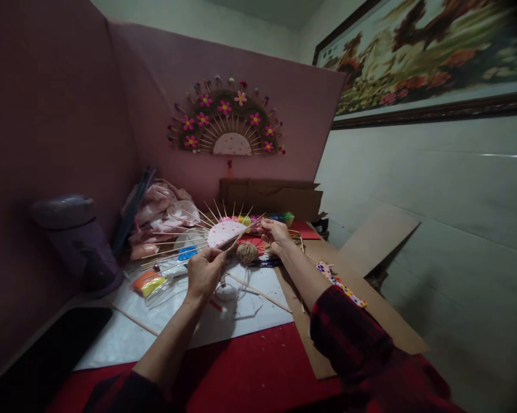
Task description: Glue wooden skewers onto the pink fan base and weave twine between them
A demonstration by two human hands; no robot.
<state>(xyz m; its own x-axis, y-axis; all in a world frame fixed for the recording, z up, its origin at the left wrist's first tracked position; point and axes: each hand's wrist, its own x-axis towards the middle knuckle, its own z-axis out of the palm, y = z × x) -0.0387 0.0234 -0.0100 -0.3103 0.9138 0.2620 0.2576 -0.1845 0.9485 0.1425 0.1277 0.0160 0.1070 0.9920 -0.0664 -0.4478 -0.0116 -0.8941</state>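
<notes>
Between my hands is a half-made fan [225,232], a pink-and-white dotted half-disc with thin wooden sticks spreading out from it. My left hand [204,272] is closed, pinching the fan's lower edge. Farther right, my right hand [275,234] pinches near the end of a thin stick slanting along the fan's right side; whether twine is also in its fingertips, I cannot tell. Just below the fan, between the hands, sits a ball of brown twine [247,252]. A loose stick [260,292] lies on the white sheet [249,318].
A finished flowered fan [228,123] hangs on the pink board. At left stand a purple tumbler [75,246] and crumpled pink cloth [166,209], with a dark phone-like slab [60,344] in front. Clay packets [148,284], cardboard [370,310] and a flowered strip [339,284] lie around.
</notes>
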